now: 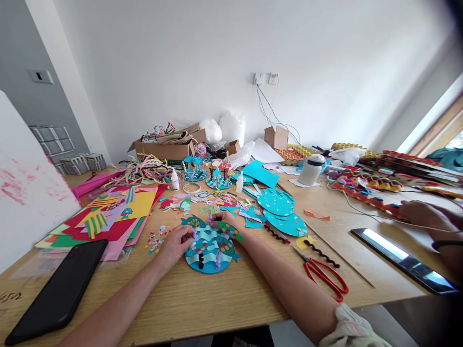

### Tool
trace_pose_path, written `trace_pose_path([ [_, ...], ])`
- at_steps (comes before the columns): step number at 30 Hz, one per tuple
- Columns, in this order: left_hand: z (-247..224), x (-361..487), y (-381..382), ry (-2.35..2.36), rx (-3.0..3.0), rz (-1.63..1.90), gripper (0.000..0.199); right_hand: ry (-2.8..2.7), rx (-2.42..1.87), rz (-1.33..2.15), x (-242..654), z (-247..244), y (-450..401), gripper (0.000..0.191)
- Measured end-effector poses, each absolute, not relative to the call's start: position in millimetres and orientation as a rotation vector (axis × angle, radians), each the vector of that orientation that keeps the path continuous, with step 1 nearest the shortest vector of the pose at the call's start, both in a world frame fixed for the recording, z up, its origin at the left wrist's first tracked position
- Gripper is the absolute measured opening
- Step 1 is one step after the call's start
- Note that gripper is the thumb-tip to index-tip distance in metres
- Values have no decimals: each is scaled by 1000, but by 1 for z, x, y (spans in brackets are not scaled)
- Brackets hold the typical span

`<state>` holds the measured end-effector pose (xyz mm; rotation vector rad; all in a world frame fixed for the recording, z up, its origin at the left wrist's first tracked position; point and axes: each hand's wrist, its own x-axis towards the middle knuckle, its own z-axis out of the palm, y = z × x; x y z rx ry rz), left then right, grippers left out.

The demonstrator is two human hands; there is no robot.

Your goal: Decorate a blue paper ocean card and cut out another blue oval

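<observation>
A round blue paper craft (209,266) lies on the table in front of me, with pale wavy strips, paper fish and curled pipe cleaners standing on it. At its left side, my left hand (178,242) pinches a purple curled pipe cleaner (194,234). My right hand (226,219) reaches over the far edge, fingers closed at another purple pipe cleaner (210,219). A green spotted paper fish (230,231) partly covers that hand. Near the front of the craft stand a dark brown pipe cleaner (201,260) and a purple one (218,260).
Red-handled scissors (327,277) and a thin stick (340,255) lie to the right, near blue discs (285,224). A black phone (60,289) and coloured paper (139,207) are left. Glue bottles (239,183) stand behind. Another person's hand (421,214) is beside a tablet (401,260).
</observation>
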<state>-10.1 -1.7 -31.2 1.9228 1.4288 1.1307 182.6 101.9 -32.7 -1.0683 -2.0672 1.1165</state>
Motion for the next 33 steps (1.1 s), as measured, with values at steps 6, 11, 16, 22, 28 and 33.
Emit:
trace_pose_path([
  [6,-36,-13,0,1420,1928,1124,7,-2162,-1114,1135,183,-32,103,26],
  [11,-41,-15,3,1394,1941,1118,7,-2133,-1123,1109,184,-32,103,15],
  [16,-44,-16,4,1388,1939,1113,8,-2049,-1103,1090,183,-35,103,12],
  [22,-41,-15,3,1403,1934,1108,8,-2036,-1052,1101,182,-30,101,12],
  [28,-31,-13,-1,1416,1938,1086,9,-2048,-1015,1132,184,-24,98,14],
  [33,-31,-13,-1,1439,1943,1078,7,-2030,-1022,1153,183,-26,99,16],
])
